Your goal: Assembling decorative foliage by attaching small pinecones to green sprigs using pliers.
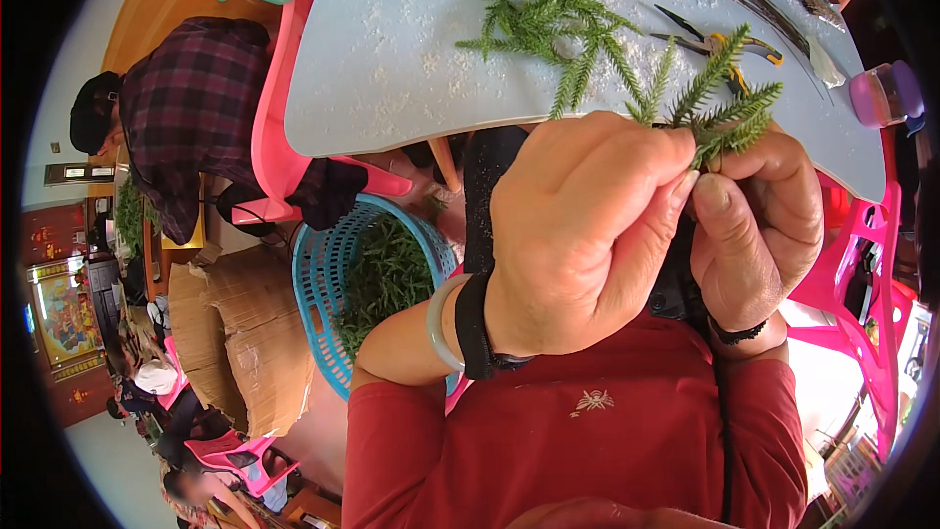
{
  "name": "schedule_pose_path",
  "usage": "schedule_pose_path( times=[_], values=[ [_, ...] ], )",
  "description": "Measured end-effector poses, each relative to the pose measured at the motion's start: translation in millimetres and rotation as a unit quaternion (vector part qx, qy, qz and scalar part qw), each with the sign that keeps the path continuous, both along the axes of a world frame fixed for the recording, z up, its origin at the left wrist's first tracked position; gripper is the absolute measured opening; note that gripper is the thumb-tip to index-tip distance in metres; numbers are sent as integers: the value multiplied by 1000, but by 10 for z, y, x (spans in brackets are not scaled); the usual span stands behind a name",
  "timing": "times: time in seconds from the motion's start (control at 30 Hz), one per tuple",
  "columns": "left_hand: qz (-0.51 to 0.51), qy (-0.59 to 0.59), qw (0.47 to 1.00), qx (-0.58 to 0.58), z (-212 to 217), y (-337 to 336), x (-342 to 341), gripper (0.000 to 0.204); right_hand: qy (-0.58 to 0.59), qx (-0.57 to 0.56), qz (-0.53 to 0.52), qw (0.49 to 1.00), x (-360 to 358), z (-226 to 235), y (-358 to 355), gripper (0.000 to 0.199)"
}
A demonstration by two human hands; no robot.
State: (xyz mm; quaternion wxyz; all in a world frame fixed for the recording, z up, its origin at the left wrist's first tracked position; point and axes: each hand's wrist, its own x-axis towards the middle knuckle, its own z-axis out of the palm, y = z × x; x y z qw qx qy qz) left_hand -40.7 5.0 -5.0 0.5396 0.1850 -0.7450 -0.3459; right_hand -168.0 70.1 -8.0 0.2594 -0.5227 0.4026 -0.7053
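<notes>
The green sprig (739, 112) looks light and springy, its fine leaves likely easily crushed, so the stem base seems the best hold. It stands over the near edge of the table (362, 69). The left hand (587, 225), back upward, and right hand (759, 225), thumb up, both pinch its base. Beyond lie loose sprigs (548, 5) and pliers (717, 43).

From left hand (578, 235): room at 10 over table (338, 103), just loose crumbs (431, 64). Obstacles: branches (534, 22) 12, pliers (707, 43) 1, jar (868, 99) 2, basket (315, 328) 8.
</notes>
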Motion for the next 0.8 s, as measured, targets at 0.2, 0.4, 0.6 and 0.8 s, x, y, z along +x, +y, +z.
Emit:
schedule_pose_path(
  times=[0.2,0.4,0.6,0.8],
  values=[
    [0,-55,996,-64,13,-63,60,25,34,-39,-32,998,33,-3,35,36],
    [8,-37,993,-112,-44,-91,26,26,84,5,-50,995,-30,12,46,52],
    [-45,-17,999,0,-35,-21,-11,21,32,21,-34,999,-22,28,57,46],
    [-102,27,981,160,20,19,17,13,37,11,-3,999,-43,7,60,51]
  ],
)
